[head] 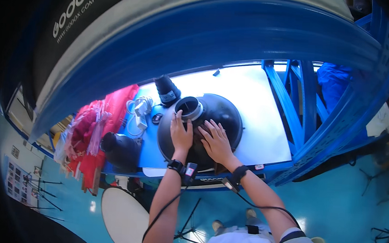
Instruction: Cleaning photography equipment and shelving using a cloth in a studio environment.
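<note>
A wide black dish-shaped light reflector [227,113] lies mouth down on the white shelf surface in front of me. A silver-rimmed round collar [200,111] rises at its top, with a dark hollow inside. My left hand [181,134] touches the near left side of this collar, index finger at the rim and thumb apart. My right hand [217,141] lies on the dish's black surface right of the collar, its fingers spread. Neither hand is closed around anything. Part of the dish is hidden beneath my hands and wrists.
Left of the dish are a black conical snoot-like attachment [166,90], a white coiled cable [141,114], a black cap [156,118] and a rounded black reflector [121,150]. Red fabric [94,131] hangs further left. A blue shelf beam [221,25] crosses overhead; blue uprights [285,104] stand right.
</note>
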Tool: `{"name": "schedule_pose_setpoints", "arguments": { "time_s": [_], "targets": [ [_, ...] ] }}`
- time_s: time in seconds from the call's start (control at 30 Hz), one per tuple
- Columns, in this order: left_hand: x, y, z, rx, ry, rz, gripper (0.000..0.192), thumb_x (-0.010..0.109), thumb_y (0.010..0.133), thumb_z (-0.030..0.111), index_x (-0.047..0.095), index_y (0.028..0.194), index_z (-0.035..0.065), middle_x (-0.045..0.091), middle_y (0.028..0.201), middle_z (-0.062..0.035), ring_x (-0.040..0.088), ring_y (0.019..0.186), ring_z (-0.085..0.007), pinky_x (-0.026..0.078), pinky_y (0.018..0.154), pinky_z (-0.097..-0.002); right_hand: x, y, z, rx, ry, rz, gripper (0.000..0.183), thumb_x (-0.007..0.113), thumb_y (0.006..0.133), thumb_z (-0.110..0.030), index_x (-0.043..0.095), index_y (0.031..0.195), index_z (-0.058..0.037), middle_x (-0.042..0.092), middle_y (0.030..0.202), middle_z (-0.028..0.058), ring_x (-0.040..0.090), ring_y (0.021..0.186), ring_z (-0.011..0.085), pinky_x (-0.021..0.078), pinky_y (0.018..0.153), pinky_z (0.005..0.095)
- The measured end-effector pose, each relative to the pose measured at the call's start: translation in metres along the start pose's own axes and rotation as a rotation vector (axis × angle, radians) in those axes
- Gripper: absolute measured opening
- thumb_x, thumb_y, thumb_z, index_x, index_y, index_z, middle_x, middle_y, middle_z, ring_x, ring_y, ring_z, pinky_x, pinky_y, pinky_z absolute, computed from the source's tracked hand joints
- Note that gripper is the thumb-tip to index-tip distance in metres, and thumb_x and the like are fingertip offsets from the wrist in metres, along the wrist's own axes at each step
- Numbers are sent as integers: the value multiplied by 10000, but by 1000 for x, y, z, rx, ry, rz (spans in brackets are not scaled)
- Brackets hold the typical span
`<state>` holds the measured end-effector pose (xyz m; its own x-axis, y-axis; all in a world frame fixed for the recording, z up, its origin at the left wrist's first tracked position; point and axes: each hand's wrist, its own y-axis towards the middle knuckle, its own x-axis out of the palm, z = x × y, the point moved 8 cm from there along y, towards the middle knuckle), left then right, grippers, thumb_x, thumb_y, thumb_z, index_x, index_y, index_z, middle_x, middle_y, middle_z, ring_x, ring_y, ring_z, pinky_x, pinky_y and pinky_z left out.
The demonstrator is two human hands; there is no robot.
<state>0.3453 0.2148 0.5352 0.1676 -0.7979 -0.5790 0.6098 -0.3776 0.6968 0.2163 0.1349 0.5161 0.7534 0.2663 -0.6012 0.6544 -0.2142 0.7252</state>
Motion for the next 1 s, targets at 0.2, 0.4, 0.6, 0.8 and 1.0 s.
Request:
{"name": "schedule_pose_setpoints", "arguments": {
  "time_s": [0.2,0.4,0.6,0.8,1.0],
  "targets": [
    [-1,-2,-1,-13,-26,30,435,523,862,210,426,1267,85,412,1303,-261,430,1156,-432,335,984,-460,1,3,9,-63,84,13,424,528,845,-184,482,1264,-141,417,1320,135,342,1278,326,248,1062,483],
    [2,-5,-8,-49,100,29,507,492,867,221,350,1343,121,324,1397,-218,350,1269,-377,280,1057,-444,14,21,29,-81,150,-10,429,524,834,-162,486,1260,-132,428,1314,134,353,1272,331,252,1062,467],
    [-2,-4,-13,-66,109,68,505,503,858,229,368,1333,127,336,1388,-213,372,1246,-388,292,1045,-445,20,30,57,25,225,53,430,532,824,-156,488,1250,-123,435,1302,144,367,1256,345,249,1062,469],
    [0,-5,-15,-108,104,72,499,504,850,231,386,1327,148,356,1379,-189,396,1220,-396,314,1027,-444,21,39,103,79,305,101,401,504,821,-125,506,1221,-92,478,1250,170,435,1170,360,326,1011,422],
    [-2,-6,-13,-119,142,106,503,497,852,243,382,1336,164,371,1376,-176,411,1213,-387,318,1029,-433,27,33,131,199,332,50,364,434,875,-126,490,1228,-58,483,1236,188,430,1175,362,340,1004,416]
  ]
}}
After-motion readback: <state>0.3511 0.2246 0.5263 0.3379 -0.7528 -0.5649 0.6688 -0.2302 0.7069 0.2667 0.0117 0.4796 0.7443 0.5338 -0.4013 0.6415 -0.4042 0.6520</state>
